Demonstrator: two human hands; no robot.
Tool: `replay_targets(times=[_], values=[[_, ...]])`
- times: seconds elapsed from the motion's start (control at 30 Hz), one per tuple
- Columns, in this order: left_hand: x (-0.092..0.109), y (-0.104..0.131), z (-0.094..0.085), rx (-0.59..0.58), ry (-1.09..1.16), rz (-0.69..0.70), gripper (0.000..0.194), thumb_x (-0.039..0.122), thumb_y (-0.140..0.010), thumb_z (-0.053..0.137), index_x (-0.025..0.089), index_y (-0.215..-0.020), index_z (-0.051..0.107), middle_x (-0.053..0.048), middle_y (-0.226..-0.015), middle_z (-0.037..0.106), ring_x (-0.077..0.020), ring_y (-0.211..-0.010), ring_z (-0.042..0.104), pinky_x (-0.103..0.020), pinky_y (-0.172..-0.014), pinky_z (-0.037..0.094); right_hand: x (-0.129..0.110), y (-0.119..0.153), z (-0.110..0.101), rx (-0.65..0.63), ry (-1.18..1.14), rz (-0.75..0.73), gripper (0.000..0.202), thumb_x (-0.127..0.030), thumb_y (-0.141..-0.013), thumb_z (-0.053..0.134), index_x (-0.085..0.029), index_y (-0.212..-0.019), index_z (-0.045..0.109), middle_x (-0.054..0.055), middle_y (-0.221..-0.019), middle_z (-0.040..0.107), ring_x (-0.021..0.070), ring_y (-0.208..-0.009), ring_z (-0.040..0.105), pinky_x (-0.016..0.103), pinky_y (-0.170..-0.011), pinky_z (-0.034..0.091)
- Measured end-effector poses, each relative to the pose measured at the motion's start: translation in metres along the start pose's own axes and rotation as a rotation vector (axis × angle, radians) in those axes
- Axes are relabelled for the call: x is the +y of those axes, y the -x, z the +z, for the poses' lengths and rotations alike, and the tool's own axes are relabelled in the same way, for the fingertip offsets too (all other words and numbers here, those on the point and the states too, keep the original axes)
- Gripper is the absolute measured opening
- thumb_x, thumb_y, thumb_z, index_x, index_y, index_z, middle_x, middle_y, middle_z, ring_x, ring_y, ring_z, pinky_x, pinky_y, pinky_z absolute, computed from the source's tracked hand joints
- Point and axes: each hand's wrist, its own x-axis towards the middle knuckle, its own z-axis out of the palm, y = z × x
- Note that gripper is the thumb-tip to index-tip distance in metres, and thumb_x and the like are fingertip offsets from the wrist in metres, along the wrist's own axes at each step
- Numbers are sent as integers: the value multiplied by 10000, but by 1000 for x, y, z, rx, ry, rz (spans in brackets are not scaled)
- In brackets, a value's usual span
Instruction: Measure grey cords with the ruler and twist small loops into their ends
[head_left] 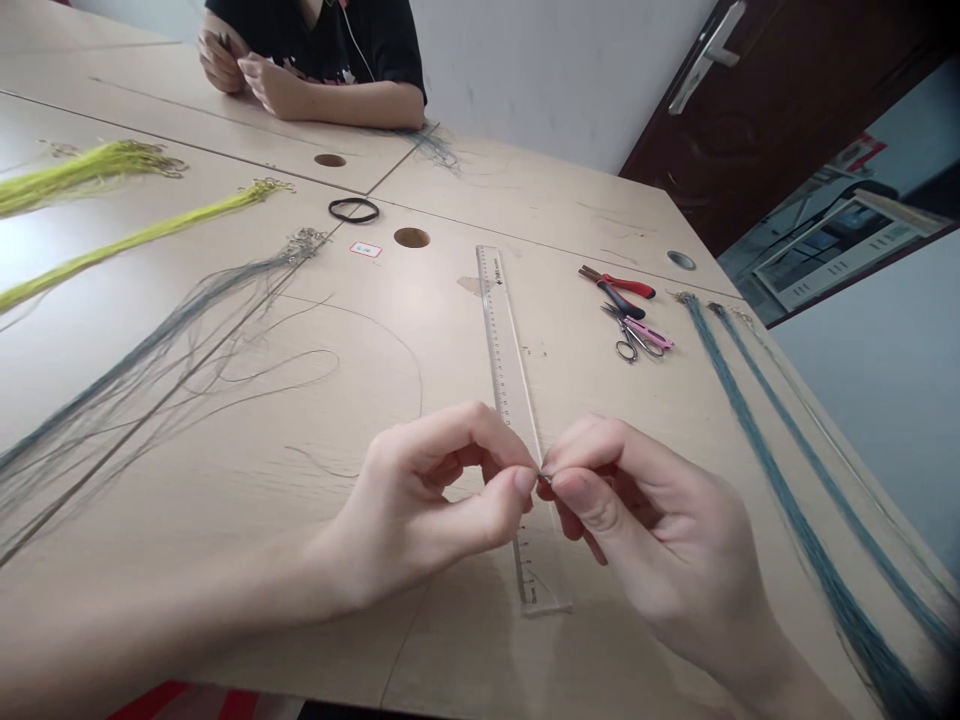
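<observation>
My left hand [442,490] and my right hand [652,530] meet above the lower half of a clear plastic ruler [514,375]. Thumb and forefinger of each hand are pinched together, tip against tip. Between them shows a tiny dark piece [546,478], too small to name. Thin grey line [420,370] curls on the table to the left of my left hand. Further left lies a grey bundle of line [172,310] with small metal bits at its far end.
Red-handled pliers [630,288] and small scissors [628,345] lie right of the ruler. Teal bundles [772,440] run along the right edge, yellow bundles [172,220] at left. A black band [353,210] rests near a table hole [412,238]. Another person [322,60] sits opposite.
</observation>
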Motion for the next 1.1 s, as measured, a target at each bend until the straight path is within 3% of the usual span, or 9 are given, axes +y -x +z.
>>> replay_targets(times=[1.1], values=[[1, 1, 1, -12, 31, -42, 122, 85, -805, 564, 169, -717, 552, 17, -644, 562, -68, -534, 489, -176, -454, 396, -1, 3, 0, -17, -5, 9, 139, -192, -899, 523, -205, -761, 521, -59, -671, 503, 36, -521, 424, 147, -448, 334]])
